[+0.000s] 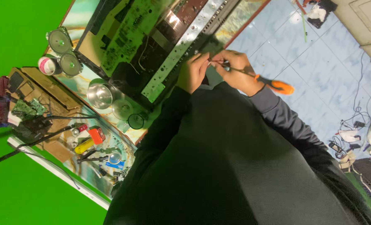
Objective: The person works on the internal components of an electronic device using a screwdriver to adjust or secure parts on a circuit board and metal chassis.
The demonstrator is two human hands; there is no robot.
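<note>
The opened chassis (152, 46) lies on the surface (83, 81) with its board bare, while the right hand (237, 73) grips a screwdriver (273, 84) and the left hand (194, 73) pinches at its tip by the front panel (185, 46), fastening seemingly unfinished

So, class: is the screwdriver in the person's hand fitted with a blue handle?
No, the screwdriver held in the right hand has an orange handle with a dark shaft pointing toward the left hand.

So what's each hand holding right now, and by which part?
The right hand holds the orange-handled screwdriver by its shaft, near the tip. The left hand pinches at the tip; what it holds is too small to tell.
</note>
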